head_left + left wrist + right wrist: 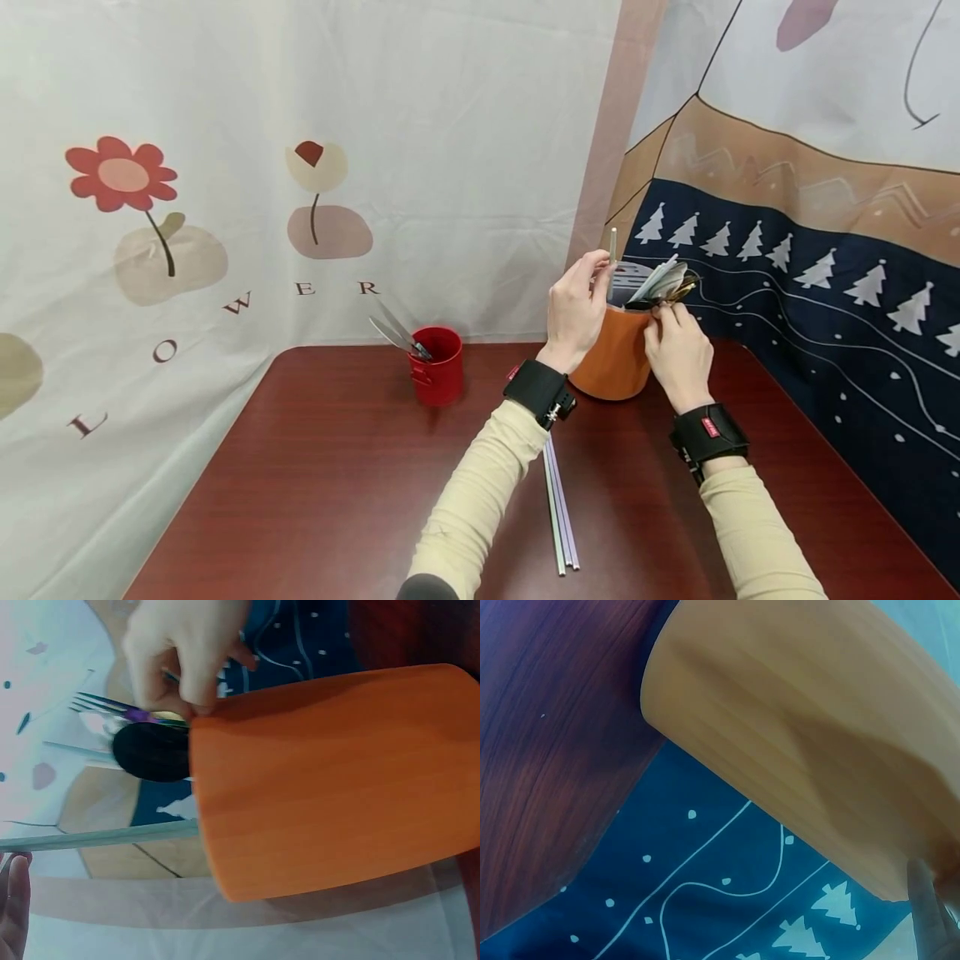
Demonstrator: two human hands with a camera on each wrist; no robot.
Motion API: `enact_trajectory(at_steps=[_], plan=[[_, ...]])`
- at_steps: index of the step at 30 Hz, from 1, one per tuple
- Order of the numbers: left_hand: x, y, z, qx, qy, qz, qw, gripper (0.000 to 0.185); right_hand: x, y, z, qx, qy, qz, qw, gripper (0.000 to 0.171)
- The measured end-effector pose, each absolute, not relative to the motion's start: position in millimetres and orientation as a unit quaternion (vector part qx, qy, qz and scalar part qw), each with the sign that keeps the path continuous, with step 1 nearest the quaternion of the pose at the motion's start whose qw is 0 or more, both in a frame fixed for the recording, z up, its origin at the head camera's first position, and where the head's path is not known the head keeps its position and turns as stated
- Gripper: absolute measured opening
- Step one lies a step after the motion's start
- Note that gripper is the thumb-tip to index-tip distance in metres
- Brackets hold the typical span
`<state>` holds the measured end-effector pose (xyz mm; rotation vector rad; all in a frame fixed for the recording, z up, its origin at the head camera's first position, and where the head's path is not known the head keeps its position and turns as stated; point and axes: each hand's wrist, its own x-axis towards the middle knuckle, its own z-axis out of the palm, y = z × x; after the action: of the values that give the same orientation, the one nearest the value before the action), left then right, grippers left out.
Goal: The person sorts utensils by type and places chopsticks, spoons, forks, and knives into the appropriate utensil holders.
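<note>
An orange container stands on the table, its top crowded with cutlery and straws. My left hand pinches a pale green straw that stands upright at the container's left side; its lower end goes behind the rim. At the right side of that rim, my right hand grips the edge with curled fingers. Beside those fingers a dark spoon and a purple-necked fork stick out. Only a finger of the right hand shows in the right wrist view, against the container wall.
A red cup with silver cutlery stands to the left at the back of the table. Several purple and green straws lie on the table between my forearms. Printed curtains hang behind and on the right.
</note>
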<state>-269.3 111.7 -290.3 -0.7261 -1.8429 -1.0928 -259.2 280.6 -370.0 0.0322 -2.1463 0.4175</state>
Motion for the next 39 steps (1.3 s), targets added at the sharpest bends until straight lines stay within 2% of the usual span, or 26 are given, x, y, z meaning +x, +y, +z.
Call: enact_trajectory(at_steps=[15, 30, 39], plan=[[-287, 127, -305, -0.276, -0.817, -0.366, 0.349, 0.017, -259, 280, -371, 0.013, -0.870, 0.168, 0.463, 0.019], [-283, 116, -316, -0.284, -0.860, -0.252, 0.341, 0.022, -259, 280, -371, 0.012, -0.869, 0.167, 0.465, 0.020], [-261, 89, -350, -0.265, -0.875, -0.232, 0.333, 0.011, -259, 280, -371, 0.009, -0.871, 0.169, 0.462, 0.020]])
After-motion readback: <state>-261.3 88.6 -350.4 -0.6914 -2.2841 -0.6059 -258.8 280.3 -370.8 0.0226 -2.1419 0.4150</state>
